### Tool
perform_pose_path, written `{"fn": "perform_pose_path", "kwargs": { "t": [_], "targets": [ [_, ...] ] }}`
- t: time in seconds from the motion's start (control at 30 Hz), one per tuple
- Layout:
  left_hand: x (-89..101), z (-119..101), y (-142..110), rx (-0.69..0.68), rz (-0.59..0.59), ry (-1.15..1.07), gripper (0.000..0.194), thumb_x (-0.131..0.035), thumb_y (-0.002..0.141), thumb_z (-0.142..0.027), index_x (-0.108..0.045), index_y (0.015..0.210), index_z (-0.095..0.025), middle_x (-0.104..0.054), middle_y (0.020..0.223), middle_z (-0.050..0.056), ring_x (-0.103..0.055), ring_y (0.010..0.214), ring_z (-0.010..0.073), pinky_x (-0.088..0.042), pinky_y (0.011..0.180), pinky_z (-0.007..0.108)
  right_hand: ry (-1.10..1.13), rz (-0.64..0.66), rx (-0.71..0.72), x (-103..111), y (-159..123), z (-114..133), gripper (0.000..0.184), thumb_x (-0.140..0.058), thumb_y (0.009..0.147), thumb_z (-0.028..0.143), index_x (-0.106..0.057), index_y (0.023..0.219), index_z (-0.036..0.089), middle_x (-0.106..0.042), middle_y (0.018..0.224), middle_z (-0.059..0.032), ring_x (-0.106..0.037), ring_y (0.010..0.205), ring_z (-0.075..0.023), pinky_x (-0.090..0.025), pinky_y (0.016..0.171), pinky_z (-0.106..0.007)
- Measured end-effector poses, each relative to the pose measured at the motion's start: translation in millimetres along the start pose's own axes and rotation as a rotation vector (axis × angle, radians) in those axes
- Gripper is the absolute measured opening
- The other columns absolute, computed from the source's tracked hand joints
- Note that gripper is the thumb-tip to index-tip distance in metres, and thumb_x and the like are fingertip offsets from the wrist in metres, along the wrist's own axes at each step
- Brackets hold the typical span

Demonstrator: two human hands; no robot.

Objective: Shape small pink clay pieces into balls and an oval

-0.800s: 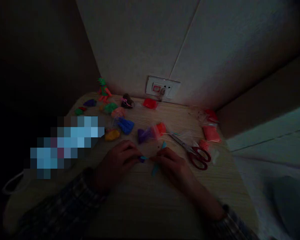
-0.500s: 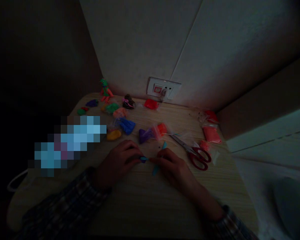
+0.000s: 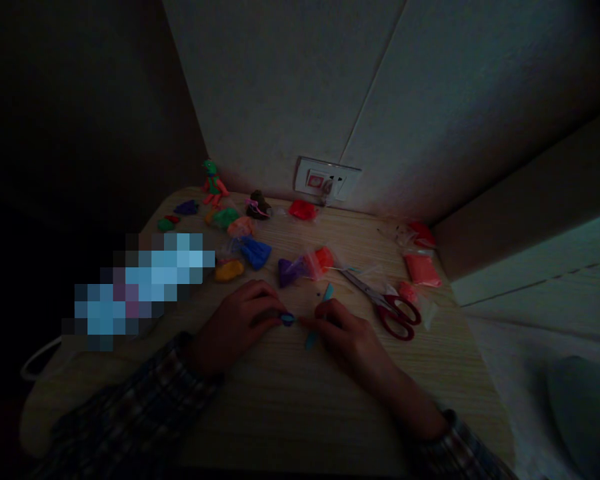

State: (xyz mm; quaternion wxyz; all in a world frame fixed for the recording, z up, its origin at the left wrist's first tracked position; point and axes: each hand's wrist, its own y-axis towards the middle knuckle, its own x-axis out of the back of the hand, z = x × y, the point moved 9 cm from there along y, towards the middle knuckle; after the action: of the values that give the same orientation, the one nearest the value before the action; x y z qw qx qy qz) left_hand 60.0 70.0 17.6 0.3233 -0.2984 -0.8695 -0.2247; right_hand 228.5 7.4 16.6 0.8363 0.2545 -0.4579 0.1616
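Head camera, dim light: plaid sleeves (image 3: 135, 393) flank a pale wooden tabletop (image 3: 300, 420) as I watch from a distance, both forearms angling inward until the hands nearly meet. The left hand (image 3: 241, 325), palm down and knuckles arched, pinches a small purple-and-blue piece (image 3: 287, 320) between thumb and fingertips. Facing it, the right hand (image 3: 354, 335) curls inward, its foremost fingertip just beside that piece; whether they touch, I cannot tell. A light-blue strip (image 3: 311, 339) passes beneath the right hand, its ends showing on the near and far sides; whether the fingers grip it, I cannot make out.

I judge the step in hand to be close fingertip work on the piece. The next move, to my eye, calls for a steady left pinch and light right-hand pressure, since something so small could slip or squash.

Beyond the gap between the hands lie a purple lump (image 3: 289, 272) and an orange-red packet (image 3: 321, 262). Dark-red-handled scissors (image 3: 377, 298) rest beyond the right hand, blades pointing away and leftward. Farthest past the left hand, a green-and-orange figure (image 3: 213, 183) is upright near the wall.
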Motion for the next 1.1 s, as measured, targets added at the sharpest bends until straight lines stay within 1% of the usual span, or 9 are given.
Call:
{"fn": "perform_pose_path", "kwargs": {
  "t": [0.13,0.3,0.4,0.57,0.67,0.83,0.97,1.1],
  "targets": [
    [-2.2,2.1,0.0,0.009,0.005,-0.005,0.018,-0.076,0.112,-0.032,-0.076,0.118,-0.016,-0.077,0.123,0.009,-0.076,0.112,0.0265,-0.067,0.1,0.048,0.005,-0.026,-0.002,1.2,-1.1,-2.9,0.026,-0.074,0.113,0.03,-0.072,0.136,0.02,-0.076,0.123,-0.0067,-0.076,0.092,-0.0183,-0.069,0.076,-0.033],
    [-3.6,3.1,0.4,0.028,-0.004,-0.004,0.02,-0.077,0.111,-0.033,-0.075,0.122,-0.016,-0.076,0.126,0.01,-0.076,0.114,0.0274,-0.067,0.101,0.049,-0.021,-0.016,0.005,-0.6,0.1,-2.0,0.025,-0.074,0.113,0.028,-0.072,0.136,0.02,-0.077,0.121,-0.006,-0.076,0.089,-0.0175,-0.069,0.075,-0.033],
    [-5.1,3.5,1.8,0.036,0.004,-0.001,0.019,-0.077,0.111,-0.033,-0.076,0.12,-0.016,-0.076,0.125,0.009,-0.076,0.113,0.027,-0.067,0.1,0.048,-0.042,-0.017,0.0,-1.3,-0.4,-2.1,0.023,-0.075,0.112,0.027,-0.073,0.134,0.019,-0.077,0.118,-0.0051,-0.075,0.086,-0.0165,-0.068,0.073,-0.032],
    [-6.2,4.7,4.3,0.043,0.014,-0.006,0.017,-0.077,0.111,-0.032,-0.076,0.116,-0.016,-0.077,0.123,0.009,-0.076,0.112,0.0265,-0.067,0.1,0.048,-0.029,-0.052,-0.001,2.8,-3.6,-5.7,0.022,-0.074,0.113,0.027,-0.073,0.133,0.02,-0.076,0.121,-0.0058,-0.075,0.085,-0.0157,-0.067,0.071,-0.03],
    [-4.6,5.9,5.5,0.052,0.012,-0.018,0.018,-0.077,0.111,-0.033,-0.076,0.117,-0.016,-0.077,0.123,0.009,-0.076,0.112,0.0266,-0.067,0.099,0.048,-0.022,-0.072,-0.005,5.7,-3.7,-8.1,0.021,-0.073,0.113,0.028,-0.072,0.133,0.02,-0.076,0.121,-0.0061,-0.075,0.087,-0.016,-0.067,0.071,-0.03],
    [0.3,8.4,7.5,0.064,0.02,-0.054,0.019,-0.077,0.111,-0.034,-0.076,0.118,-0.016,-0.077,0.123,0.009,-0.077,0.111,0.0263,-0.068,0.099,0.047,-0.043,-0.04,0.005,1.4,0.4,-6.3,0.023,-0.074,0.113,0.029,-0.072,0.134,0.02,-0.076,0.122,-0.0062,-0.075,0.087,-0.0166,-0.068,0.073,-0.031],
    [4.1,10.0,8.9,0.07,0.013,-0.083,0.018,-0.075,0.113,-0.035,-0.076,0.116,-0.017,-0.077,0.123,0.009,-0.076,0.108,0.025,-0.068,0.096,0.044,-0.078,-0.015,0.016,-3.0,2.7,-2.6,0.026,-0.075,0.112,0.03,-0.072,0.137,0.02,-0.077,0.124,-0.0067,-0.076,0.09,-0.0179,-0.069,0.076,-0.034],
    [6.2,9.0,9.9,0.069,0.005,-0.102,0.019,-0.075,0.113,-0.034,-0.076,0.114,-0.016,-0.077,0.118,0.008,-0.077,0.104,0.0242,-0.068,0.093,0.043,-0.089,-0.025,0.024,-1.6,3.5,-1.1,0.027,-0.075,0.112,0.031,-0.072,0.137,0.02,-0.076,0.125,-0.0071,-0.077,0.092,-0.0183,-0.069,0.077,-0.034]
  ]
}}
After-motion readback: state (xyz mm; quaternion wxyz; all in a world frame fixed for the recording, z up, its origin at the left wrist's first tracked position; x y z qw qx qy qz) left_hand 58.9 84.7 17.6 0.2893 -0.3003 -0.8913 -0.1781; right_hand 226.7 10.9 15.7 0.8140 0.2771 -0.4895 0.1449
